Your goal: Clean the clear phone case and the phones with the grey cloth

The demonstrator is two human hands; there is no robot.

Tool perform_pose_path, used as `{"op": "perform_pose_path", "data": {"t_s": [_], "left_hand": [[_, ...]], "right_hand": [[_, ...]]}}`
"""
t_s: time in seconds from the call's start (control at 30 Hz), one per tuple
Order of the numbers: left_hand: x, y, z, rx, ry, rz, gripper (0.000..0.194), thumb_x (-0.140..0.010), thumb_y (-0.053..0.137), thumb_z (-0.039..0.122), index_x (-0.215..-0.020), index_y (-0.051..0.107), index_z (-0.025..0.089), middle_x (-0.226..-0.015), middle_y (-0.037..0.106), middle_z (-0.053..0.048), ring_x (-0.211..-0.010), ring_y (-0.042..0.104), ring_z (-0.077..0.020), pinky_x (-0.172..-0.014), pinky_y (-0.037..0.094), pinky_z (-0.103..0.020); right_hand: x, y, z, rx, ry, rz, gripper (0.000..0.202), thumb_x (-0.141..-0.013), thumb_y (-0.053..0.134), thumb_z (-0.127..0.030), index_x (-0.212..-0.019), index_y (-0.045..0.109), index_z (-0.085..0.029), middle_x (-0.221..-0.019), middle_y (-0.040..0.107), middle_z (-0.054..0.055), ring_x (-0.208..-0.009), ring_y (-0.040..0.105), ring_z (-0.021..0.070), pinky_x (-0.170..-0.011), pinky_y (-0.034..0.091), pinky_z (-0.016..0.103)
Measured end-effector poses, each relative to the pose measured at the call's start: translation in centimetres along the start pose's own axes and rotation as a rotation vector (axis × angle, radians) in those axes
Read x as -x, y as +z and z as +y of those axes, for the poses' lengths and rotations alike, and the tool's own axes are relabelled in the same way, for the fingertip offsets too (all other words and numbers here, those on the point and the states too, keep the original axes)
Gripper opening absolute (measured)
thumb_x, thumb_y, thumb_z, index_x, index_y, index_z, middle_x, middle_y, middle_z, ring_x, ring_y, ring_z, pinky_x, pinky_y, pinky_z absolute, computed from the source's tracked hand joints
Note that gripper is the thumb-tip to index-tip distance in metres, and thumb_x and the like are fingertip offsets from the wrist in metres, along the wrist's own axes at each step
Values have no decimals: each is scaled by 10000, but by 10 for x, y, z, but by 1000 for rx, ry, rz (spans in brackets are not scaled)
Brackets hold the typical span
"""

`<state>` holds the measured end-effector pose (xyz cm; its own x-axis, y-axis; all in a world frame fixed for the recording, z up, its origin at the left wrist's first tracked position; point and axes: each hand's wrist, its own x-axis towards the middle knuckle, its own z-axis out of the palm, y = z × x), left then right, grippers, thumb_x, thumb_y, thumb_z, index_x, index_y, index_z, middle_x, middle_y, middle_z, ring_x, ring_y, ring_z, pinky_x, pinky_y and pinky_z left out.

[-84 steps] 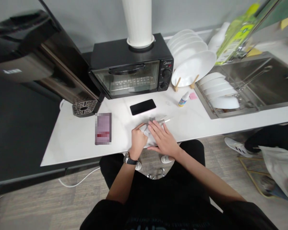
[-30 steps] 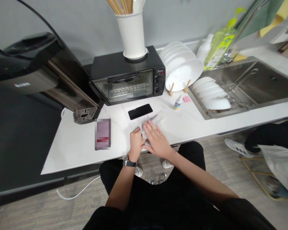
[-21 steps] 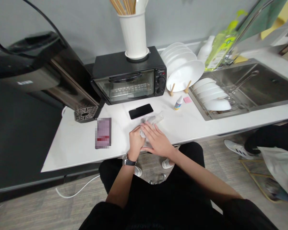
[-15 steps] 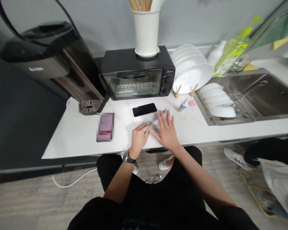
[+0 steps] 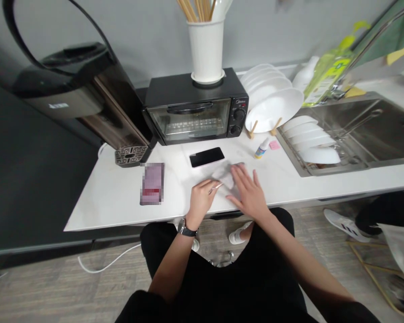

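My left hand [image 5: 202,201], with a watch on its wrist, is closed in a pinch at the front of the counter. From its fingertips sticks out a thin pale stick-like item [image 5: 216,187]; its exact kind is too small to tell. A crumpled, whitish, cloth-like piece [image 5: 226,177] lies just beyond that tip, blurred. Over its right edge my right hand [image 5: 247,189] is spread flat, fingers stretched forward and thumb apart. A black-screened phone [image 5: 207,157] rests behind my hands. To the right stand a small white bottle [image 5: 261,149] and a pink sticky note [image 5: 274,145].
A toaster oven [image 5: 195,110] bears a white utensil holder [image 5: 207,51]. Left are a tall dark drinks machine [image 5: 121,112] and a blurred-out purple item [image 5: 153,181]. Racked plates [image 5: 276,107] and a sink [image 5: 373,134] with bowls lie right. Another person's shoe [image 5: 345,224] shows below.
The view has shifted a little. My right hand has slid right and nearer to me, away from the left hand, and more of the whitish piece shows between them.
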<state>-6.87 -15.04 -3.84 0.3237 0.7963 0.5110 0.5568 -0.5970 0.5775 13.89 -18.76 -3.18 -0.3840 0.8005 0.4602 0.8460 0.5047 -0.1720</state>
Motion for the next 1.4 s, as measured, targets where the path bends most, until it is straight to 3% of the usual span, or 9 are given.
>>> {"op": "perform_pose_path", "data": {"t_s": [0.23,0.37,0.53,0.67,0.83,0.97,1.1,1.27,1.4], "left_hand": [[2,-1,-1,-21,4,30,304,-987,613,86,-724,725,192,-735,737,-36,-656,673,-170,-652,529,-277],[3,-1,-2,16,14,-11,217,-1015,613,124,-917,783,218,-961,809,-45,-844,742,-172,-792,575,-270],[4,0,-4,-53,-12,4,310,-966,598,82,-695,702,193,-694,710,-39,-638,658,-177,-628,514,-285],[5,-1,-4,5,-30,-24,206,-1026,604,169,-950,789,219,-916,797,-43,-801,725,-170,-739,561,-269],[4,-3,-3,-37,-97,13,349,-1008,539,116,-725,732,183,-670,702,-46,-607,643,-177,-621,508,-284],[2,-3,-2,-12,-68,-20,215,-1024,604,149,-977,804,215,-908,804,-45,-813,742,-176,-767,571,-269],[3,-3,-2,-42,-105,-1,268,-1004,594,106,-815,766,186,-768,756,-44,-711,709,-184,-692,549,-281],[4,-3,-3,-7,-72,-32,192,-1019,621,147,-1023,800,217,-968,812,-42,-864,758,-178,-799,576,-271],[4,-3,-4,-54,-103,14,225,-992,581,95,-995,786,187,-954,809,-83,-879,763,-218,-828,598,-319]], "right_hand": [[4,4,-8,-39,-157,-41,978,-1058,412,-727,-1761,49,-151,-1747,403,163,-1663,307,338,-1346,253,593],[7,7,-11,-20,94,120,845,-1101,370,-642,-1763,111,-184,-1744,417,145,-1672,277,351,-1345,204,649],[9,10,-25,-56,-123,0,974,-1060,409,-719,-1760,41,-151,-1738,421,155,-1657,323,331,-1353,238,588],[9,17,-36,26,195,130,948,-1088,414,-633,-1753,-12,-108,-1779,293,222,-1672,260,392,-1313,270,660],[4,24,-49,-9,-48,0,970,-1074,451,-638,-1756,-3,-119,-1786,298,186,-1681,250,351,-1310,326,597],[-3,23,-40,28,233,137,943,-1088,431,-601,-1753,-21,-108,-1791,243,248,-1687,192,414,-1268,329,705],[-5,21,-36,-36,-49,-4,931,-1082,452,-597,-1758,21,-124,-1787,290,213,-1689,215,371,-1306,330,624],[-2,16,-30,21,193,116,914,-1086,432,-607,-1760,37,-133,-1782,301,221,-1686,198,412,-1280,325,696],[1,14,-28,-14,-98,-31,924,-1075,434,-660,-1762,68,-160,-1787,313,166,-1683,249,344,-1298,361,602]]}}
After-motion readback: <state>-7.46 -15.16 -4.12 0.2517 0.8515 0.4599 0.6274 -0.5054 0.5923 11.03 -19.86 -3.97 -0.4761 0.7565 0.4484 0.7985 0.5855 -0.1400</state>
